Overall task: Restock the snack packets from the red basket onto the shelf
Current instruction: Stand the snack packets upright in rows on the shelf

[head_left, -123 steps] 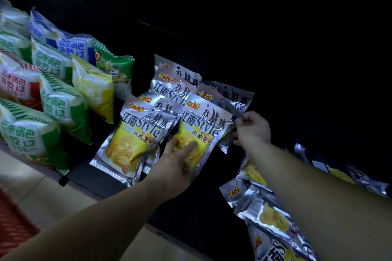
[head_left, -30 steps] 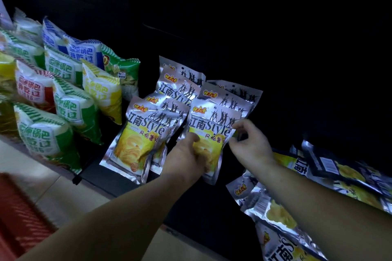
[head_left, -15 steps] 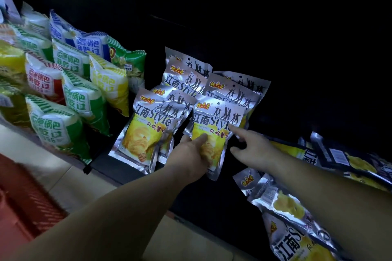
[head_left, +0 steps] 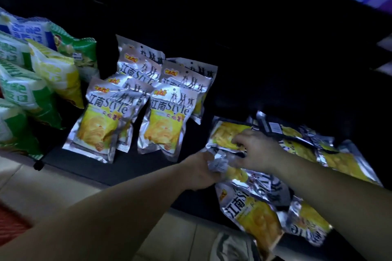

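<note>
Roughly, by position from the standing stack:

- Standing stack [head_left: 167, 121]: silver foil packets in two overlapping rows, leaning back on the dark shelf [head_left: 131, 165]. Fronts read "江南Style" in dark letters, with a small red-and-yellow logo in the top corner. A line of black dancing figures runs above a picture of yellow crisps.
- Right of the standing stack: loose pile [head_left: 252, 212] of the same glossy foil packets, lying flat and facing any way. One shows "江南St"; another shows a black back with a white barcode label.
- Just right of the standing stack, at the pile's near edge: loose packet [head_left: 224, 133], flat and creased, yellow face up.
- Left hand [head_left: 199, 172]: fingers curled round the crumpled foil lower end of the loose packet.
- Right hand [head_left: 258, 152]: fingers bent down over the same packet's face, gripping it.
- Left of the standing stack: puffy bags [head_left: 25, 91], pillow-shaped. Most are green-and-white, one yellow, one blue. White characters on them are too blurred to read.
- Below-left of the standing stack: red basket [head_left: 10, 220], only a blurred corner, on the pale floor [head_left: 53, 186].
</note>
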{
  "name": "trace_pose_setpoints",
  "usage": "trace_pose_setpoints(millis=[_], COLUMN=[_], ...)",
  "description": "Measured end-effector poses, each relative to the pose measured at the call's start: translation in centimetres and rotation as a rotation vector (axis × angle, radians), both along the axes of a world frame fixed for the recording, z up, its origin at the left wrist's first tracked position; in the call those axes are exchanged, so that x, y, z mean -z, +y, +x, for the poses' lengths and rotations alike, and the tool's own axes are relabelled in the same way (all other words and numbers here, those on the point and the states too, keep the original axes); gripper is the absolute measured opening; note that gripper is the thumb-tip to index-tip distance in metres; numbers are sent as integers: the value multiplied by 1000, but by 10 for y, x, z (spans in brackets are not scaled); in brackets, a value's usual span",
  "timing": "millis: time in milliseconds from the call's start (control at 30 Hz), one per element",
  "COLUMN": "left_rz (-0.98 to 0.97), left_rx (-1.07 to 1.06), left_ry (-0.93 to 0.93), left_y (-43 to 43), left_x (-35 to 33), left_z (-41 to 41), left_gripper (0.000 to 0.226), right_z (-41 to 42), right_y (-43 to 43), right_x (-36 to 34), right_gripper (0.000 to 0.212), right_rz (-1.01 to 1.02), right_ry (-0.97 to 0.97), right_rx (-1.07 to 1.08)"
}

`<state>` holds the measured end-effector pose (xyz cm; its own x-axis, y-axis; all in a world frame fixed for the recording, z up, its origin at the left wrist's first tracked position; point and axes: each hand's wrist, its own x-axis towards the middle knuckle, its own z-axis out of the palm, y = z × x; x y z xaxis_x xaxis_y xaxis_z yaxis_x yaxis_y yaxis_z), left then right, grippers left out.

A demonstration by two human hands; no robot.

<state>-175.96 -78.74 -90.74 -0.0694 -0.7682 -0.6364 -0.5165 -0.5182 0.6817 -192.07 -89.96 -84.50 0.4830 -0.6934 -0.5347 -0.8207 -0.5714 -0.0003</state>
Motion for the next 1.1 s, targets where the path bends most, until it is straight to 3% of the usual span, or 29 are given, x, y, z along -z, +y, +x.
trace_pose_setpoints(millis=[100,267,500,633,800,900,1033,1100], left_rz=[57,30,36,115,177,177,206,167], left_rx=[-111,-234,-345,-375,-549,-612,-699,-728], left_ry=[36,-87,29,135,369,428,521,576], left_y=[-11,-19,-18,-10,14,23,42,55], left_x=[0,0,3,-18,-58,-86,-128,-146], left_z=[-22,-27,-34,-22,-1,19,52,63], left_gripper=[95,89,16,21,21,23,22,25], right_z=[-20,-39,-43,-33,-13,-4,2,13], right_y=[1,-5,-3,0,25,48,82,99], right_x=[3,4,5,-20,-68,-94,-110,-112], right_gripper=[88,60,57,62,102,111,116,105], right_rz=[114,105,150,201,318,298,329,330], right_ry=[-53,-236,-247,-192,-91,-13,-162,-259], right_rx=[7,55,88,59,35,-54,41,58])
